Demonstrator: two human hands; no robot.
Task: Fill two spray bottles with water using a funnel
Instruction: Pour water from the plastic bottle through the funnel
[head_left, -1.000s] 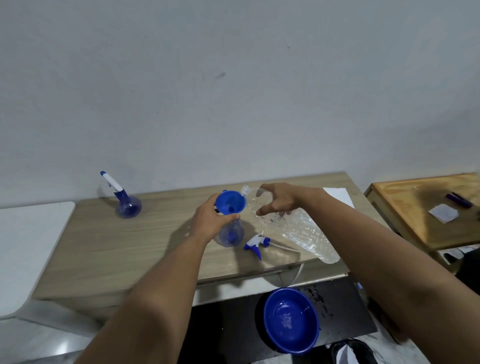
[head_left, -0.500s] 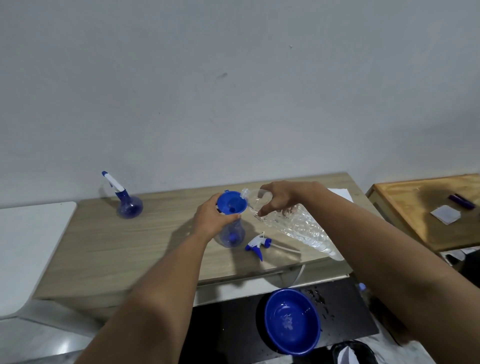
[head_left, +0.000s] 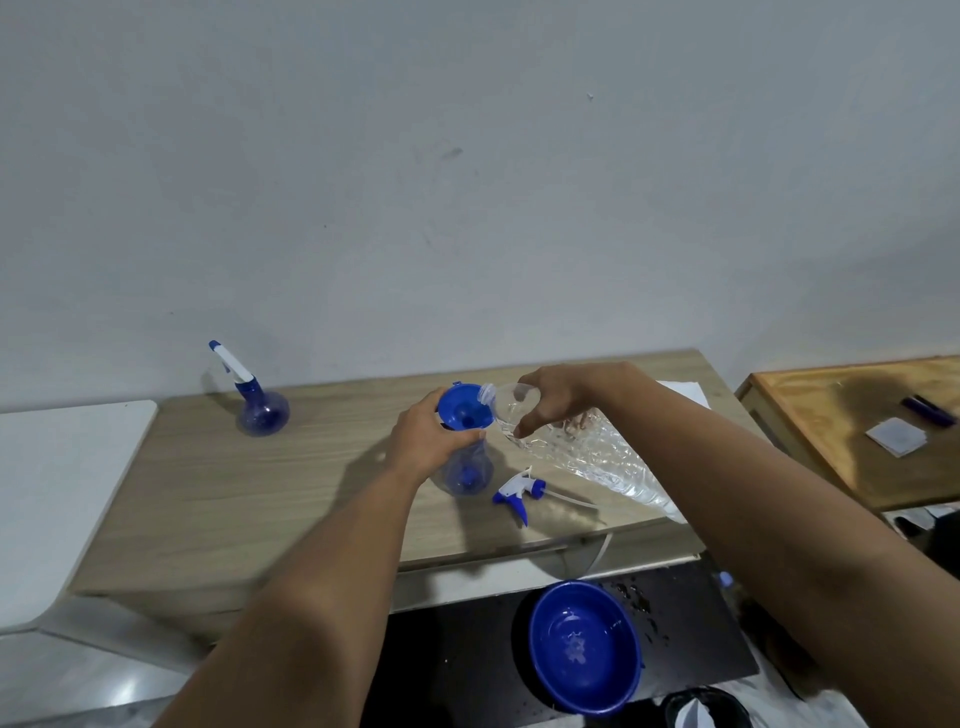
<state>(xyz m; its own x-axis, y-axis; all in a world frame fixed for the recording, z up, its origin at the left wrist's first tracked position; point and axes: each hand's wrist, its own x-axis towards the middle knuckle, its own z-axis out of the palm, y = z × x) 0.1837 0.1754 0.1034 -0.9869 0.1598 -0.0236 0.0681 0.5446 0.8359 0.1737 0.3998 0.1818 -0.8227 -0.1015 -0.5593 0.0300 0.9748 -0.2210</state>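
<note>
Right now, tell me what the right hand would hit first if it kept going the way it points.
The right hand points left, tipping the clear bottle; the bottle mouth would meet the blue funnel first, though depth is uncertain.

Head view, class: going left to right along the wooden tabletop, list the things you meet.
Capped spray bottle → left hand steadying the open bottle → funnel → right hand tipping the clear water bottle. The loose trigger head lies nearer, below the water bottle.

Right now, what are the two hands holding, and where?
Left hand grips the blue funnel atop the spray bottle. Right hand holds the clear water bottle near its neck.
</note>
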